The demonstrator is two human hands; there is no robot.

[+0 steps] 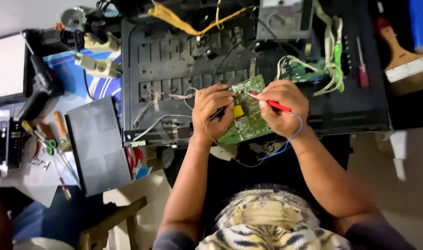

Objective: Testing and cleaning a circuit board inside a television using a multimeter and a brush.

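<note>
Probing a circuit board with two test leads

Holding a slim red-handled probe (272,104), the right hand (283,109) is clenched on it, tip at the green rectangular circuit board (249,111). The left hand (214,111) pinches a black probe (219,112) at the board's 9 o'clock edge. The board rests on the opened black plastic chassis (174,69). Testing looks underway, not finished; wires remain loose. A wooden-handled paintbrush (403,60) lies at 2 o'clock.

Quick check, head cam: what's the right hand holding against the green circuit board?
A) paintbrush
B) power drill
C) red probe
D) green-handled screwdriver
C: the right hand pinches a red probe with its tip on the green circuit board, while the left hand holds a black probe.
</note>
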